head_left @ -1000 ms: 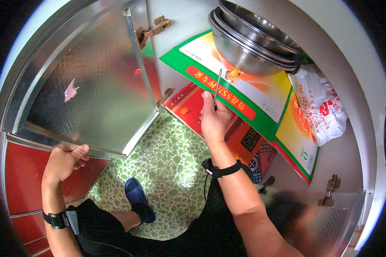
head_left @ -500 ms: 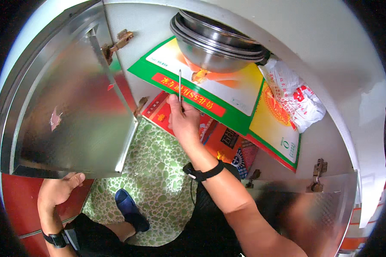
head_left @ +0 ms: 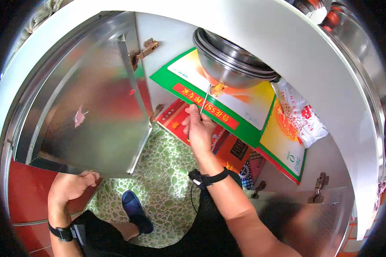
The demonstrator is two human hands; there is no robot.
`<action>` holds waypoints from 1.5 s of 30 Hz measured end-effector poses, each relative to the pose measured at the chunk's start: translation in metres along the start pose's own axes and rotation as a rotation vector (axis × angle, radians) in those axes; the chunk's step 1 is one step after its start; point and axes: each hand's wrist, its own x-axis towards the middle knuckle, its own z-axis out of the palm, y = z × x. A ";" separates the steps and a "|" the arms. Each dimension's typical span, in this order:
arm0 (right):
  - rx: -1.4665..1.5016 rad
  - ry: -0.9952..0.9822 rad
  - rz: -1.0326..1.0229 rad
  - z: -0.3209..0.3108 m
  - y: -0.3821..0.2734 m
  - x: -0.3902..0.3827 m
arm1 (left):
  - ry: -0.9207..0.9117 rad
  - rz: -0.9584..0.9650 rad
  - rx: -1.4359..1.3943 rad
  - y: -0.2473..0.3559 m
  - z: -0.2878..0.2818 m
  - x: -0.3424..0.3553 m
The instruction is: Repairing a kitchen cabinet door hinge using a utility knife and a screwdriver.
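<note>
My right hand (head_left: 200, 130) is closed around a thin metal rod (head_left: 206, 98), like a screwdriver's shaft; its handle is hidden in my palm. The rod points up and slightly right, in front of a green, white and yellow cardboard sheet (head_left: 248, 112). At the left my left hand (head_left: 75, 185) grips the lower edge of an open metal cabinet door (head_left: 90, 115); some fingers are hidden behind it. A brown, rusty-looking hinge (head_left: 146, 49) joins that door to the cabinet's side wall near the top.
Stacked steel bowls (head_left: 231, 64) stand on the cardboard, beside a white plastic bag (head_left: 302, 113) with red print. Red packages (head_left: 176, 115) lie underneath. A second metal door (head_left: 296, 218) hangs open at lower right, with a hinge (head_left: 318, 188). Green pebble-patterned floor (head_left: 167, 158) shows below.
The view has shifted, so the cabinet appears farther right and lower. The rod in my right hand has tipped from upright to a rightward slant. My left hand keeps its hold on the door.
</note>
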 end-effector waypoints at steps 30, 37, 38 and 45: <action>-0.684 -0.938 -0.274 -0.072 -0.030 -0.064 | -0.319 0.665 0.505 0.100 0.117 0.017; -1.197 -0.742 -0.036 -0.098 0.013 -0.041 | -0.339 0.778 0.588 0.110 0.113 0.016; -1.222 -0.664 -0.005 -0.099 0.017 -0.039 | -0.336 0.787 0.599 0.110 0.112 0.016; -1.142 -0.658 0.072 -0.107 0.032 -0.021 | -0.366 0.754 0.628 0.113 0.117 0.020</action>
